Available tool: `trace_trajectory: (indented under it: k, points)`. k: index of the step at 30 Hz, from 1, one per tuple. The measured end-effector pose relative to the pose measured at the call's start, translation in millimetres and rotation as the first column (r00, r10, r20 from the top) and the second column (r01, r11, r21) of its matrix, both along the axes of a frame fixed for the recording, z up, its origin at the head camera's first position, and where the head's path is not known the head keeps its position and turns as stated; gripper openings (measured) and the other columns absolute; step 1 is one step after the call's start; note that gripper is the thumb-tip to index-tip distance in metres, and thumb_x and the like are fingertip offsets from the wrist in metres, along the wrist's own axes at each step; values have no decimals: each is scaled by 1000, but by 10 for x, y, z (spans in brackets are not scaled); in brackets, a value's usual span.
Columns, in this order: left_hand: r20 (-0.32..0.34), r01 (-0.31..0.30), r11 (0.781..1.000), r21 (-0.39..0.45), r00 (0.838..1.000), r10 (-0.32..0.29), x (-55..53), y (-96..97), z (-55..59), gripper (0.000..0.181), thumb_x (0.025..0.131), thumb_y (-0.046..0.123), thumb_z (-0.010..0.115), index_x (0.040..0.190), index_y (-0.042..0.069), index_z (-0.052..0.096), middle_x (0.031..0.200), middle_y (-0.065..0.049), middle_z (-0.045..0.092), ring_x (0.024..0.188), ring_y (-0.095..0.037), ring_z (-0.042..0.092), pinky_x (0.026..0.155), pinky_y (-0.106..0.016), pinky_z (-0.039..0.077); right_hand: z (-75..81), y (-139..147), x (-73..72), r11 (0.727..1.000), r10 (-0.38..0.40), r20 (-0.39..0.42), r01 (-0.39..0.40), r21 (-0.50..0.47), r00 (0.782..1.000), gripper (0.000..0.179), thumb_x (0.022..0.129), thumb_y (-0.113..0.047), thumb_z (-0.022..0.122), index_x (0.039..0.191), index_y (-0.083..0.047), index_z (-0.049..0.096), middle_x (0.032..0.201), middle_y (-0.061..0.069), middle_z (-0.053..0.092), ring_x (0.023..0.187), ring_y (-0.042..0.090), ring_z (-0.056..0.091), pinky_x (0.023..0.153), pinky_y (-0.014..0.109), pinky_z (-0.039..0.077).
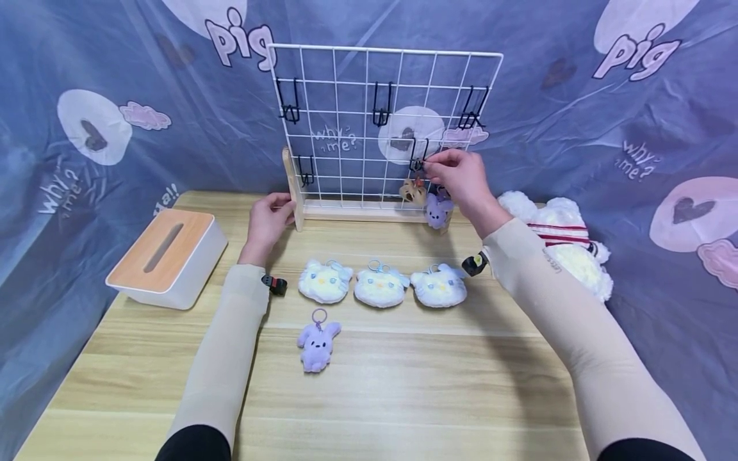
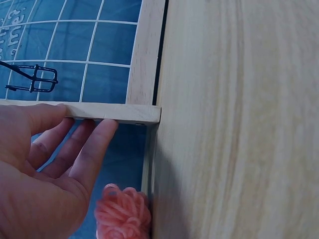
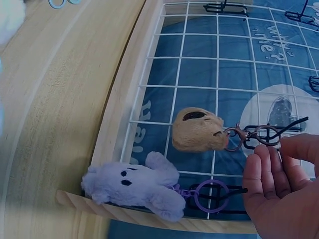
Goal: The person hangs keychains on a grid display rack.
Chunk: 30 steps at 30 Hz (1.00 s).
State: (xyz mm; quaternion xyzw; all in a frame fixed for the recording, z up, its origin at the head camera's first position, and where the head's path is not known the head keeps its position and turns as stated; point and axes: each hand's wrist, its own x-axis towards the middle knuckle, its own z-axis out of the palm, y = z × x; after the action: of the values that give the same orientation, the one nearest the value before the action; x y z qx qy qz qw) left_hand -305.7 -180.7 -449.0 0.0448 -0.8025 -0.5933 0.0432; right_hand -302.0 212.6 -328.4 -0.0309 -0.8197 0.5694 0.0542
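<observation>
My left hand (image 1: 270, 221) grips the wooden side foot (image 2: 114, 112) of a white wire grid rack, thumb on one side and fingers on the other. At the rack's lower right, my right hand (image 1: 463, 180) pinches the metal ring of a brown plush keychain (image 3: 197, 130). That ring is around the prong of a black hook (image 1: 418, 164), and the plush hangs below it. Beside it a purple plush keychain (image 3: 132, 183) hangs by its purple ring from another hook, close to the right side foot.
Three white plush keychains (image 1: 380, 286) lie in a row on the table, with another purple plush keychain (image 1: 316, 346) nearer me. A tissue box (image 1: 173, 256) stands left, a white stuffed toy (image 1: 576, 256) right. Other black hooks (image 1: 382, 105) hang on the grid. Coral yarn (image 2: 122, 213) shows behind the left foot.
</observation>
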Motion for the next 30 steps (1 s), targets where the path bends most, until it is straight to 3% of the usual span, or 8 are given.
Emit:
trace_trajectory:
  k: [4, 11, 19, 30]
  points:
    - [-6, 2, 1000, -5, 1000, -3, 1, 3, 1, 35, 113, 14, 67, 144, -4, 69, 130, -24, 71, 111, -32, 77, 102, -33, 72, 16, 45, 44, 1000, -12, 4, 12, -22, 1000, 5, 107, -16, 77, 103, -14, 80, 86, -14, 73, 82, 6, 75, 85, 20, 70]
    - [-6, 5, 1000, -8, 1000, -5, 11, 0, -20, 35, 113, 14, 68, 143, -4, 70, 129, -23, 70, 113, -34, 76, 101, -30, 72, 43, 96, 192, 1000, 4, 26, -4, 26, 1000, 20, 108, -21, 77, 120, -6, 78, 90, -13, 73, 88, 6, 74, 94, 27, 70]
    - [-13, 3, 1000, -13, 1000, -4, 18, -9, -12, 36, 113, 15, 67, 143, -4, 69, 129, -24, 70, 114, -35, 77, 99, -25, 72, 101, 118, 422, 999, 43, -10, -43, 24, 999, 20, 107, -20, 78, 120, -5, 78, 96, -12, 75, 88, 9, 74, 79, 16, 66]
    - [-25, 2, 1000, -23, 1000, -3, 15, 2, -11, 36, 113, 15, 67, 143, -4, 70, 130, -25, 71, 114, -36, 77, 99, -27, 72, 125, 28, 813, 992, 112, -24, -110, 56, 993, 21, 106, -16, 79, 121, -2, 79, 99, -14, 78, 93, 4, 69, 81, 14, 62]
